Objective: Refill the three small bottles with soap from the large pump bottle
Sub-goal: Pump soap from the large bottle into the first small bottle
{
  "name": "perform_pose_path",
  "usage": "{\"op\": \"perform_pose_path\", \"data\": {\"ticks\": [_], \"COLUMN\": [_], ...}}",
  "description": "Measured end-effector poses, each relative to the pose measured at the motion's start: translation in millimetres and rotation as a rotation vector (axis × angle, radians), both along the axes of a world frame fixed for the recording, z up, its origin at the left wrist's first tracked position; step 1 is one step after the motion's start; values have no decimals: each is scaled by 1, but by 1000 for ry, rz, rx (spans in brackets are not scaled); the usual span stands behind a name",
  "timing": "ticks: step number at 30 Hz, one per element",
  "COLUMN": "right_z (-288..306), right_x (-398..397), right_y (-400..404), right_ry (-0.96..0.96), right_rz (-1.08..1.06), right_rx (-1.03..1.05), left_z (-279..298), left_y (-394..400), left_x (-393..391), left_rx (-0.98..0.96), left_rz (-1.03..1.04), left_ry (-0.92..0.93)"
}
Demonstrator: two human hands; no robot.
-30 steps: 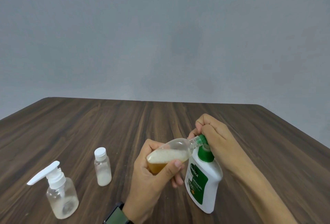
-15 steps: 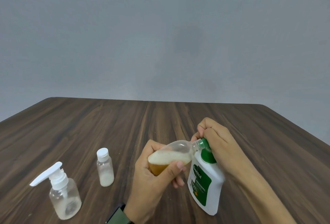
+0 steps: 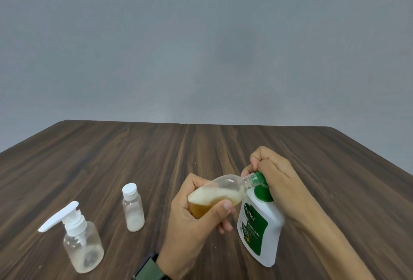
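On the wooden surface a clear pump bottle and a capped small bottle stand apart. The left hand grips a tilted small bottle, its mouth at the nozzle of the Dettol pump bottle; the right hand clenches its pump head. A slipped mouth would likely spill soap.

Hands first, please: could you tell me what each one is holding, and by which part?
The left hand grips the tilted small bottle round its lower body; the right hand curls over the Dettol bottle's green pump top.
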State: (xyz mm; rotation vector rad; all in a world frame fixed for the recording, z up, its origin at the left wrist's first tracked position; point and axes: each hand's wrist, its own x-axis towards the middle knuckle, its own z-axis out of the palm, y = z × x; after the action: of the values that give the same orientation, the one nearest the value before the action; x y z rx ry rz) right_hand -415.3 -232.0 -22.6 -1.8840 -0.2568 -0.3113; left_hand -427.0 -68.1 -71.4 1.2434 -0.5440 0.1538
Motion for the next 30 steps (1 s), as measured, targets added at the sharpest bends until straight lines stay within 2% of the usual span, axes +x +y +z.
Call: {"op": "perform_pose_path", "data": {"ticks": [22, 30], "right_z": [14, 4], "right_x": [2, -1], "right_y": [-1, -3], "right_ry": [-47, -21], "right_rz": [13, -3], "right_rx": [-160, -107], "left_z": [2, 1], "left_y": [2, -1], "left_x": [2, -1], "left_rx": [-46, -41], "left_rz": [13, -1], "left_ry": [13, 10]}}
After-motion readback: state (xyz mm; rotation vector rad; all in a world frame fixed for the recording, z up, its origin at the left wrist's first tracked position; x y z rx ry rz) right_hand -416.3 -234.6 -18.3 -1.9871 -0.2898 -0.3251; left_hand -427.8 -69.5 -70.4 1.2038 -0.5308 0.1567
